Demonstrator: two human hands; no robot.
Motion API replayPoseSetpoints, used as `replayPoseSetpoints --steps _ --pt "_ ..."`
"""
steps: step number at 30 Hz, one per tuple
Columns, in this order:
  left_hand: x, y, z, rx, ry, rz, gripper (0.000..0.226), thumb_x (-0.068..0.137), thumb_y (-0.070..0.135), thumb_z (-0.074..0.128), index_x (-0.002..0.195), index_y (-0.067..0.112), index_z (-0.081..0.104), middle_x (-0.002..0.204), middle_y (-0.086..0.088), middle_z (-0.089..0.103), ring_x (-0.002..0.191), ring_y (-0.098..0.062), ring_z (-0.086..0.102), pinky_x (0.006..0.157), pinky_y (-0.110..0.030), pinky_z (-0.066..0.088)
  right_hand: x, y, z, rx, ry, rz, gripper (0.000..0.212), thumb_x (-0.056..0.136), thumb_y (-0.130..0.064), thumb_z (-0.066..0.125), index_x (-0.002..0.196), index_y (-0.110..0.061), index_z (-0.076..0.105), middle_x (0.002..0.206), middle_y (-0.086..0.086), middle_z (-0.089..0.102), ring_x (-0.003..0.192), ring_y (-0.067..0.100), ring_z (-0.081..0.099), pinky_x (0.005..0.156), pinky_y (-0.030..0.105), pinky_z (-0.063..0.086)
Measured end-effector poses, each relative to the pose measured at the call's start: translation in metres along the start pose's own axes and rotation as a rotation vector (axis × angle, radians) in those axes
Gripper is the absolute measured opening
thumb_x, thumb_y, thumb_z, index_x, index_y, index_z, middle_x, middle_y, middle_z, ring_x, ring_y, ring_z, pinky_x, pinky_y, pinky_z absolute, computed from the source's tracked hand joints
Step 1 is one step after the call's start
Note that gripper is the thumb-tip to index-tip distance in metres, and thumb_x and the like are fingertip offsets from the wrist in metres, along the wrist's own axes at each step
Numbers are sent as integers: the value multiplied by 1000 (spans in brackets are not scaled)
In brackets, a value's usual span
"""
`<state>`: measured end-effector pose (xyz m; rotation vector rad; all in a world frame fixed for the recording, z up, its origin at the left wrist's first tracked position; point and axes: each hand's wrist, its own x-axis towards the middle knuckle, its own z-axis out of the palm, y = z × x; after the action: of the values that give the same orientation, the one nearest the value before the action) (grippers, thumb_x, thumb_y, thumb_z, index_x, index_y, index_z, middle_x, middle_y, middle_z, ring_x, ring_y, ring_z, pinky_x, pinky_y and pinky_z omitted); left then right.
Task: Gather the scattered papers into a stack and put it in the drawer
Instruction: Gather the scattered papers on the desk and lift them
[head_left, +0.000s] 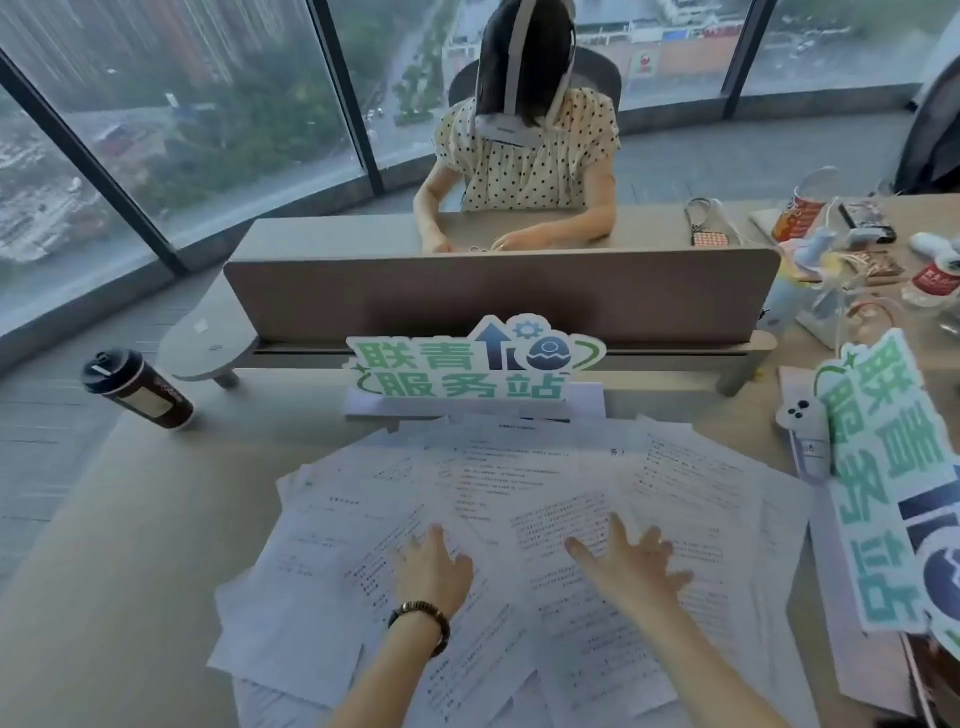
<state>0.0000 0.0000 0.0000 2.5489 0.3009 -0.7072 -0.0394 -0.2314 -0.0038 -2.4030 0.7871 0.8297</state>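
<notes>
Several printed white papers (519, 483) lie fanned and overlapping across the beige desk (130, 519) in front of me. My left hand (434, 569), with a dark bracelet on its wrist, rests flat on the sheets left of centre. Spread fingers of my right hand (631, 564) press on the sheets to the right. Neither hand holds a sheet. No drawer is in view.
A green-and-white sign (467, 364) stands behind the papers; a second one (888, 483) lies at the right beside a white phone (802, 431). A dark coffee cup (137, 389) stands at the far left. A person sits beyond the grey divider (498, 296). Clutter fills the right.
</notes>
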Motion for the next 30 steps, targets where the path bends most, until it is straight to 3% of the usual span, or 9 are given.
replayPoseSetpoints --steps 3,7,10,14,19,25,28,30 --pt "7 -15 25 119 -225 -207 73 98 44 42 156 26 2 160 -21 -14 147 -45 3 116 -51 26 6 11 20 -112 -92 100 97 81 -87 21 156 -34 -10 161 26 -15 148 47 -8 109 73 -4" --pt "4 -18 56 169 -283 -184 71 99 41 40 155 30 -2 158 -19 -24 146 -44 -15 118 -55 19 9 20 43 -143 -37 88 88 92 -74 26 157 -28 -11 161 27 -7 149 45 1 112 71 0" --pt "2 -13 72 243 -295 -147 71 98 39 40 154 32 -3 158 -19 -23 146 -44 -14 119 -54 17 11 25 54 -152 48 56 83 96 -63 34 157 -25 -8 162 26 1 147 43 10 116 64 8" --pt "-6 -1 84 269 -242 -20 68 97 30 39 154 32 2 160 -16 -17 147 -44 -11 121 -51 12 15 34 55 -77 195 35 77 95 -57 44 155 -24 10 156 17 19 141 35 24 112 53 27" --pt "-8 3 95 192 -168 79 57 98 22 41 151 25 19 164 -7 -5 150 -35 -7 123 -45 14 21 44 59 -94 180 109 89 93 -67 39 157 -21 -2 161 22 0 148 38 8 117 56 15" --pt "-7 -2 91 -106 -55 81 50 100 18 42 149 21 31 158 2 29 147 -18 25 116 -31 32 23 53 64 10 337 75 81 94 -57 47 156 -19 11 160 14 21 144 33 22 116 51 23" --pt "2 -8 82 -129 125 -38 54 98 22 47 149 20 30 162 -3 17 150 -21 16 117 -39 31 25 60 66 41 328 129 84 95 -59 43 157 -19 4 162 20 6 149 36 9 118 55 16" --pt "9 -15 79 -42 129 -168 67 95 31 50 153 17 19 163 -14 3 151 -28 3 118 -46 26 25 61 68 32 280 151 88 95 -63 38 157 -18 -5 162 21 -8 150 37 -3 119 59 9"
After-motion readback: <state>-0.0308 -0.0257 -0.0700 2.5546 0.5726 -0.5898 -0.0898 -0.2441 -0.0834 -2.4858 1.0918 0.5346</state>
